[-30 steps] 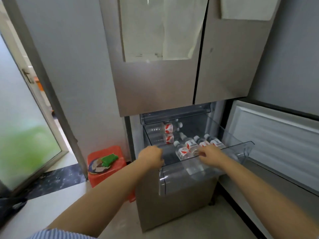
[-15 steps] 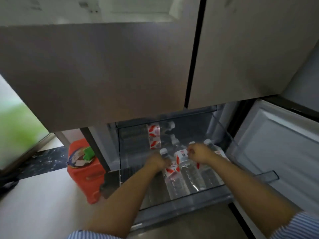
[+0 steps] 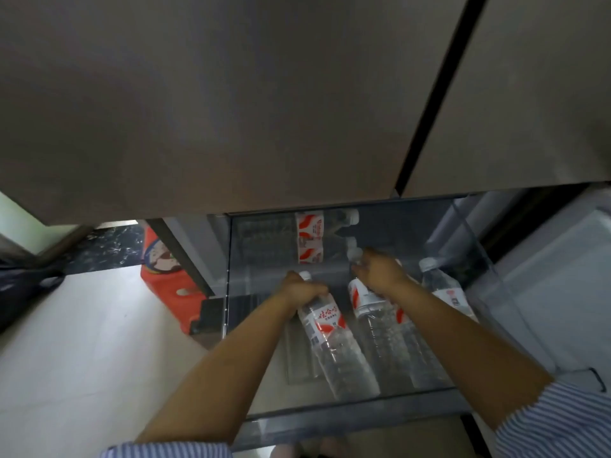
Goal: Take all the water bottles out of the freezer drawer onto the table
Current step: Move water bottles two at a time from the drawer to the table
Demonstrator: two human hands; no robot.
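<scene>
The clear freezer drawer (image 3: 357, 413) is pulled out below the fridge doors, with several clear water bottles with red-and-white labels lying in it. My left hand (image 3: 302, 290) grips the neck of the leftmost bottle (image 3: 334, 338). My right hand (image 3: 380, 271) curls around the neck of the middle bottle (image 3: 370, 312). Another bottle (image 3: 443, 285) lies to the right, partly under my right forearm. Two more bottles (image 3: 310, 238) lie crosswise at the back of the drawer.
The closed upper fridge doors (image 3: 231, 104) hang low over the drawer. An open lower door (image 3: 562, 276) stands at the right. A red stool (image 3: 168, 285) sits on the floor left of the fridge. A dark bag (image 3: 23, 289) lies at the far left.
The view has dropped closer over the drawer. Both hands went from the drawer's front rim into it and closed on the necks of two bottles.
</scene>
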